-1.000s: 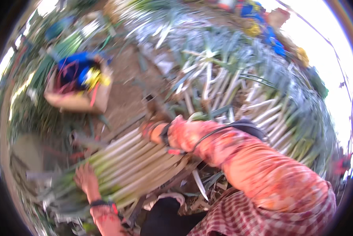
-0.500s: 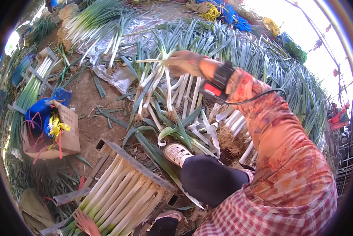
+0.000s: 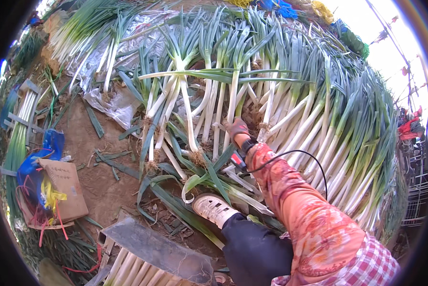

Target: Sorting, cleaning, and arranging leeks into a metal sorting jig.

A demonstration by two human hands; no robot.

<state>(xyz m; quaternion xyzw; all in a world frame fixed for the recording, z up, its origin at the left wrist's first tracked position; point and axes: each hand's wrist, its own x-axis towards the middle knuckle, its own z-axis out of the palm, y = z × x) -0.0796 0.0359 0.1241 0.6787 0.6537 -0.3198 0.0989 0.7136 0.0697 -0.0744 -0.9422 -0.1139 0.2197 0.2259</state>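
Note:
My right hand (image 3: 236, 127), in a dark reddish glove, reaches into the row of leeks on the ground. Its fingers are closed around the lower white stalk of a leek (image 3: 233, 97), near the root end. One leek (image 3: 187, 74) lies crosswise over the others just beyond the hand. To the right, a dense bank of leeks (image 3: 319, 138) leans with roots toward me. At the lower edge, a metal-edged rack (image 3: 159, 250) holds several leeks (image 3: 133, 269) side by side, partly cut off by the picture. My left hand is out of view.
A cardboard box (image 3: 66, 186) with blue plastic and yellow and pink ties stands at the left. Behind it, another rack holds leeks (image 3: 20, 128). Loose leaves (image 3: 176, 205) litter the soil near my shoe (image 3: 214, 209). A wire cage (image 3: 417, 190) stands at the far right.
My right hand has moved down and nearer from above the leek tops and closed on a stalk. A leek now lies crosswise there. My left hand, earlier on the racked leeks, has left view.

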